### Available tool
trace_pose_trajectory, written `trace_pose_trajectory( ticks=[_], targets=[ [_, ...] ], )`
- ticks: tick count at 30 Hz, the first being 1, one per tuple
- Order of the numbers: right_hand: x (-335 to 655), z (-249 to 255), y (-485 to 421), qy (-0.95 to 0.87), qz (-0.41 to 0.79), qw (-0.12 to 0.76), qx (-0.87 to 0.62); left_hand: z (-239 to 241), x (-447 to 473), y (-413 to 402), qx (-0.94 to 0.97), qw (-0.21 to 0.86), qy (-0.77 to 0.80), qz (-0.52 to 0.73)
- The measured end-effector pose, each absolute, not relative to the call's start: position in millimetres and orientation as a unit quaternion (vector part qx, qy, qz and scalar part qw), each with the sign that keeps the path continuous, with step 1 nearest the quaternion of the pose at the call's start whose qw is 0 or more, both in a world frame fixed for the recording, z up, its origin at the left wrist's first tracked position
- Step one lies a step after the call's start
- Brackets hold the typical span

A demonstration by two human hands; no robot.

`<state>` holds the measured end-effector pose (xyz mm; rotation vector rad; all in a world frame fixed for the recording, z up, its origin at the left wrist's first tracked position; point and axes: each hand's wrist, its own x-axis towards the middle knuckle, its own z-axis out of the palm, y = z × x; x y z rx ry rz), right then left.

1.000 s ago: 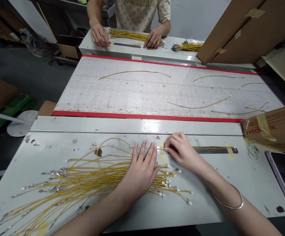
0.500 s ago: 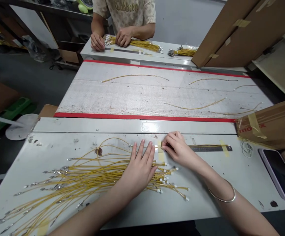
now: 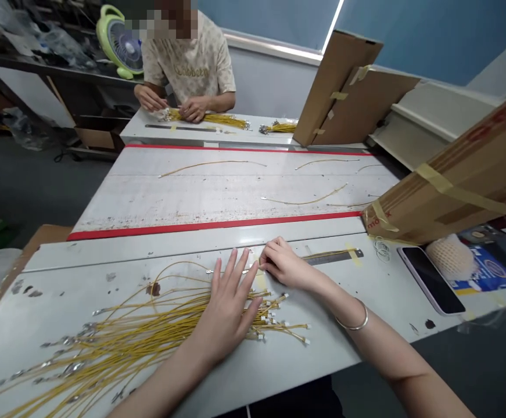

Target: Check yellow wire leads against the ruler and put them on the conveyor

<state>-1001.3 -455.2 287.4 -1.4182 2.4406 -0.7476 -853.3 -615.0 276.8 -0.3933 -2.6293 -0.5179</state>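
Long taped cardboard box point(image 3: 453, 174) lies across the right end of the desk point(image 3: 366, 337), closed, contents not visible. Flat carton point(image 3: 335, 87) leans upright behind the belt, also shut. Grey conveyor belt point(image 3: 218, 191) with red edges runs between the near desk and the far desk point(image 3: 148, 132); a few loose wires point(image 3: 305, 201) lie well apart on it. Near desk is pale grey metal, scuffed, with dark spots. Blue wall at the back, green fan point(image 3: 119, 40) at top left. A co-worker point(image 3: 187, 64) sits at the far desk, both hands on a yellow bundle point(image 3: 222, 119).

Wire pile point(image 3: 117, 337) fans out across the near desk: thin yellow leads, metal terminals at the left ends, white connectors at the right ends. Left hand point(image 3: 229, 305) is open and flat, fingers spread, pressing on the pile. Right hand point(image 3: 283, 267) is closed, fingertips pinching a single wire point(image 3: 318, 253) laid along a steel ruler point(image 3: 340, 258) taped to the desk. Phone point(image 3: 429, 278) and rubber bands point(image 3: 382, 248) sit near the box.
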Motion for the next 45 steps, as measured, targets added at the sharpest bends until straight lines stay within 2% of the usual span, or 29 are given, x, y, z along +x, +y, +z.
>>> trace_pose_trajectory(
  ticks=[3,6,8,11,13,14,17,18,20,21,24,27,36,45],
  targets=[
    [-1020,305,-448,0.807,-0.302,0.118,-0.494,283,-850,-615,-0.182,0.236,-0.928,-0.222],
    [-1064,343,-433,0.816,-0.337,0.050,-0.466,284,-848,-616,-0.202,0.236,-0.920,-0.240],
    [-1102,379,-424,0.835,-0.336,-0.049,-0.434,283,-847,-617,-0.203,0.223,-0.921,-0.247],
    [-1151,435,-421,0.839,-0.310,-0.277,-0.351,280,-848,-620,-0.195,0.207,-0.923,-0.260],
    [-1166,460,-431,0.815,-0.311,-0.361,-0.328,279,-849,-622,-0.191,0.202,-0.923,-0.265],
    [-1167,466,-440,0.805,-0.318,-0.377,-0.330,278,-849,-623,-0.190,0.200,-0.924,-0.266],
    [-1154,447,-477,0.795,-0.353,-0.339,-0.357,278,-849,-625,-0.188,0.196,-0.924,-0.267],
    [-1146,430,-492,0.800,-0.367,-0.303,-0.367,278,-849,-625,-0.187,0.196,-0.925,-0.268],
    [-1129,385,-520,0.826,-0.389,-0.171,-0.371,279,-849,-625,-0.187,0.191,-0.925,-0.268],
    [-1122,361,-533,0.832,-0.386,-0.140,-0.374,280,-848,-625,-0.188,0.187,-0.926,-0.268],
    [-1108,300,-560,0.840,-0.370,-0.082,-0.389,280,-848,-625,-0.188,0.171,-0.930,-0.266],
    [-1105,266,-572,0.847,-0.351,-0.039,-0.398,279,-849,-626,-0.185,0.159,-0.934,-0.263],
    [-1114,251,-573,0.859,-0.340,0.000,-0.384,274,-853,-631,-0.174,0.153,-0.937,-0.262],
    [-1105,252,-564,0.825,-0.405,-0.033,-0.392,283,-856,-636,-0.190,0.141,-0.941,-0.243]
  ],
)
